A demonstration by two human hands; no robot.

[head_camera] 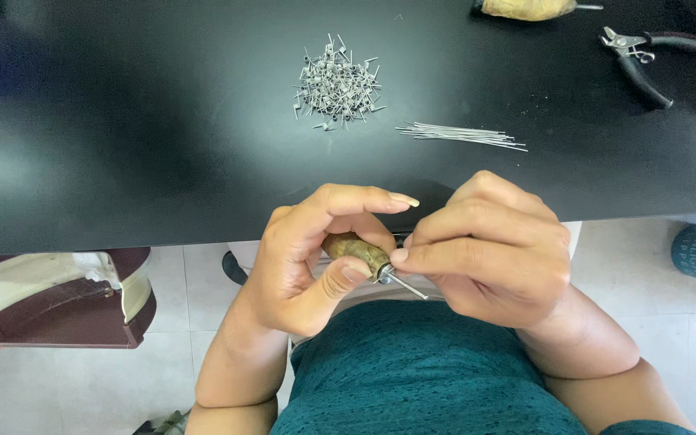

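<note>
While the left hand grips a brown wooden-handled tool with a thin metal rod, the right hand pinches its tip; small coiled grey wire pieces lie heaped at twelve o'clock on the black table.

Soft, even daylight; sharp in the middle, milder toward the corners.

Broad pale sheen across the left half of the black table, fading toward the darker right side. Only faint shadow beneath the hands, no hard edges anywhere. Crisp on the pile of small wire coils and the bundle of straight wires. Slightly soft on the pliers at the upper right. Bright, washed-out floor tiles below the table edge.
</note>
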